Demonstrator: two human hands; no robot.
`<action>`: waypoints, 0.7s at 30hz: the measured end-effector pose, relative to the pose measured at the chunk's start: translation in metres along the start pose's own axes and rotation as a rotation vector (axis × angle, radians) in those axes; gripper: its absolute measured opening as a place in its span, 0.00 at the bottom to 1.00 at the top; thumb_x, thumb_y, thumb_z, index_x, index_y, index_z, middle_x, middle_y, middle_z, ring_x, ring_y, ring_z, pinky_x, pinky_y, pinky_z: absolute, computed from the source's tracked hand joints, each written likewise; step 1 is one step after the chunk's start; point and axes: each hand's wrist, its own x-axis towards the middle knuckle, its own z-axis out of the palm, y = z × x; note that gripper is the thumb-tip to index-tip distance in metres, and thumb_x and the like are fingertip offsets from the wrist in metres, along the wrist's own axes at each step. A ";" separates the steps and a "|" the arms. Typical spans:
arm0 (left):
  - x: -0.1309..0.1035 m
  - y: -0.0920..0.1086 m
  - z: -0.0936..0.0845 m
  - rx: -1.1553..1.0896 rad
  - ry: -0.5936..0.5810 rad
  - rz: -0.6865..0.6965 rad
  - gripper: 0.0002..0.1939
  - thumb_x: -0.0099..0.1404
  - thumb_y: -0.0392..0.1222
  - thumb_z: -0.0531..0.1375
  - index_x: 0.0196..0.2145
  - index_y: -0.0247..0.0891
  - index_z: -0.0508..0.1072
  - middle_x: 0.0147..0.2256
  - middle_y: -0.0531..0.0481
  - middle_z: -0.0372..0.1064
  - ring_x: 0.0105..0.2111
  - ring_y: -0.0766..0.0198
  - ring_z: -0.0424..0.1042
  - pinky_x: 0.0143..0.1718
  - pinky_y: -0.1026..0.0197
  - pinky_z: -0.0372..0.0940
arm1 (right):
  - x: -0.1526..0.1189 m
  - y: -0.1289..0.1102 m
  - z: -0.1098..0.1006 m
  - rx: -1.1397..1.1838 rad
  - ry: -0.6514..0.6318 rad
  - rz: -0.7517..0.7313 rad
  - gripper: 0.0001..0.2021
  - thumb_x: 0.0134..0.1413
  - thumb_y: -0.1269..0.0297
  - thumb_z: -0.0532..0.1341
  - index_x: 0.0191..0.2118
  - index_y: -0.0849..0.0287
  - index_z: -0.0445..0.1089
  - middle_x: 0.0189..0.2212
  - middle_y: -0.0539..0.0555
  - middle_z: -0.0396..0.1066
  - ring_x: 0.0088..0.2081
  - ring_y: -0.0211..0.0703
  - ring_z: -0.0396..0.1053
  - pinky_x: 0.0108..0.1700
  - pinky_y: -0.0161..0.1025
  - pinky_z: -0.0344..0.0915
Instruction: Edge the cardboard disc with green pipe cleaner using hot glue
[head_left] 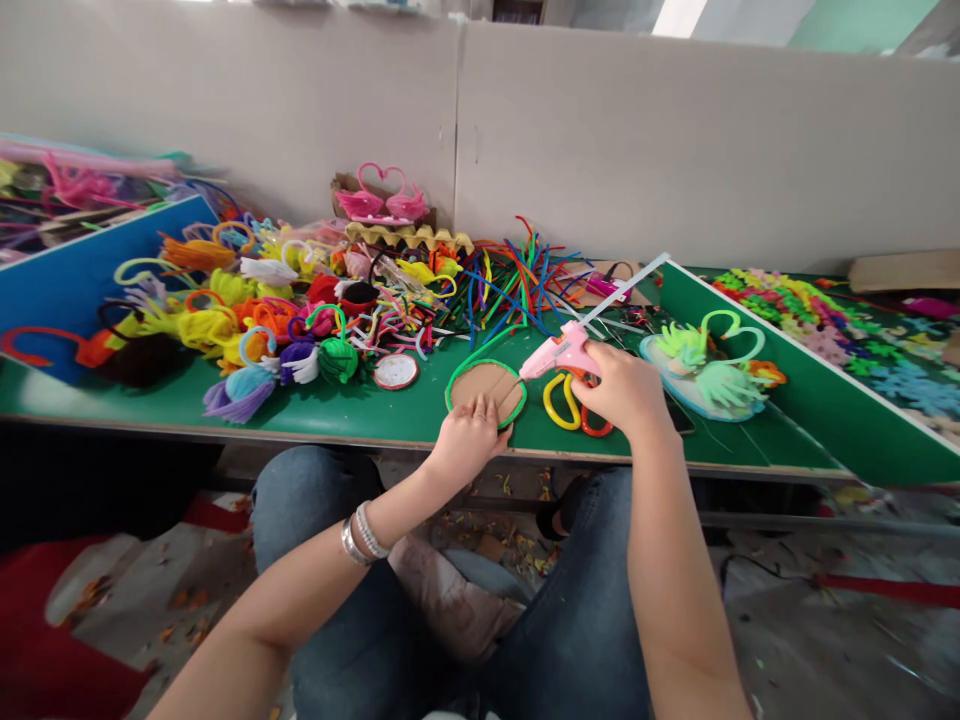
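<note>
My right hand (626, 388) is wrapped round a pink hot glue gun (559, 352), with a long pale glue stick (626, 290) jutting from its back. The gun's nozzle is at the right edge of a round cardboard disc (480, 385). Along the disc's rim runs a green pipe cleaner (450, 382), its loose end stretching up and right. My left hand (471, 435) holds the disc at its near edge, fingers on top. Beside the gun lie a yellow loop and an orange loop, apparently scissor handles (562, 403), partly behind my right hand.
Several colourful pipe-cleaner swans (247, 330) crowd the left, near a small round white piece (396, 371). Loose pipe cleaners (517, 285) lie behind the disc. A swan pair (712, 370) stands right, before a green divider (795, 380). A blue divider (97, 280) is left.
</note>
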 end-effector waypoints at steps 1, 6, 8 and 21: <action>0.000 0.000 0.000 0.001 -0.002 0.000 0.22 0.66 0.43 0.51 0.49 0.20 0.69 0.48 0.28 0.70 0.45 0.51 0.73 0.42 0.55 0.66 | 0.000 0.001 0.001 0.002 0.005 0.010 0.19 0.48 0.62 0.56 0.47 0.60 0.67 0.40 0.58 0.74 0.39 0.50 0.70 0.33 0.39 0.56; 0.000 0.000 0.000 -0.008 -0.009 -0.009 0.23 0.66 0.44 0.51 0.49 0.20 0.69 0.48 0.27 0.69 0.45 0.51 0.73 0.42 0.56 0.66 | 0.002 0.005 0.005 0.009 -0.003 0.040 0.18 0.50 0.59 0.57 0.47 0.61 0.67 0.40 0.59 0.74 0.39 0.51 0.70 0.33 0.39 0.58; 0.000 0.000 -0.001 -0.014 -0.008 -0.010 0.23 0.66 0.43 0.52 0.49 0.20 0.69 0.48 0.27 0.69 0.46 0.50 0.73 0.43 0.55 0.66 | 0.002 0.005 0.006 0.025 -0.012 0.036 0.19 0.50 0.59 0.58 0.47 0.61 0.67 0.40 0.59 0.74 0.39 0.51 0.70 0.33 0.39 0.59; 0.000 0.000 -0.002 -0.005 -0.017 0.000 0.23 0.67 0.44 0.51 0.50 0.19 0.68 0.49 0.26 0.69 0.46 0.50 0.73 0.43 0.54 0.67 | 0.000 0.002 -0.003 0.001 -0.096 0.025 0.16 0.50 0.65 0.55 0.45 0.58 0.68 0.41 0.56 0.74 0.40 0.49 0.70 0.30 0.38 0.56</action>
